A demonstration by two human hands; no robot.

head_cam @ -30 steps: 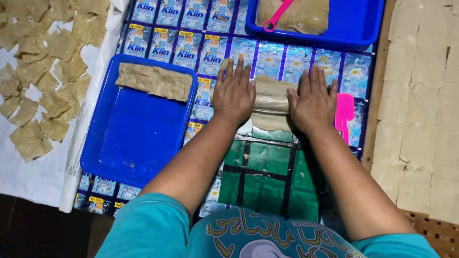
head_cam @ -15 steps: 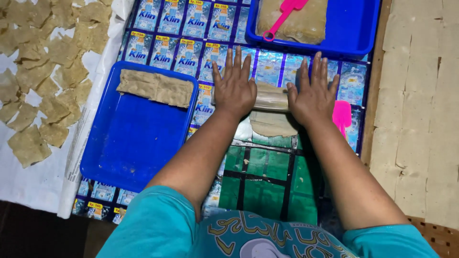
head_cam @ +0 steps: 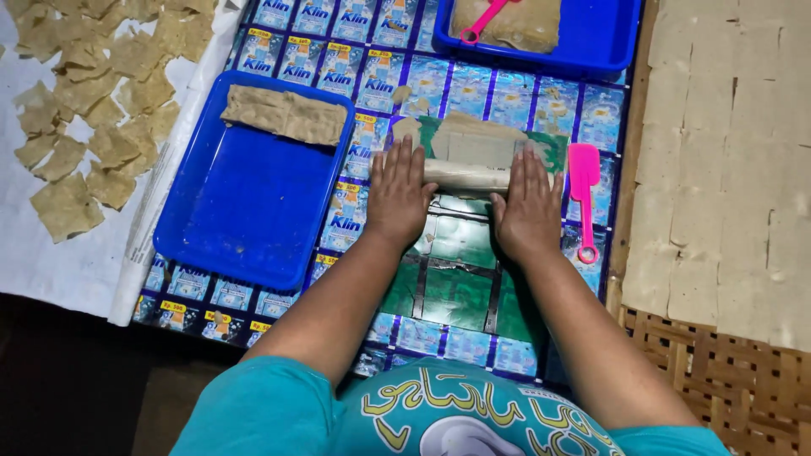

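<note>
Both palms press flat on a pale rolling pin (head_cam: 467,176) that lies crosswise on a mat of joined sachet wrappers (head_cam: 439,295). The left hand (head_cam: 400,192) covers the pin's left end and the right hand (head_cam: 528,205) its right end; the fingers of both are stretched open and spread, resting on the pin rather than curled around it. Just beyond the pin lies a thin sheet of beige dough (head_cam: 473,139), its far edge ragged. To roll well here, I judge that pressure should stay even across the 2 palms, so the sheet thins equally on both sides, and the pin should stay square to the sheet so it does not skew. A pink spatula (head_cam: 583,194) lies just right of the right hand, apart from it. To the left sits a blue tray (head_cam: 245,211) with 1 flat dough strip (head_cam: 285,114) at its far edge; a second blue tray (head_cam: 591,46) further off holds more dough and another pink tool (head_cam: 483,21). Cut dough squares (head_cam: 76,118) lie on a white sheet at far left.
</note>
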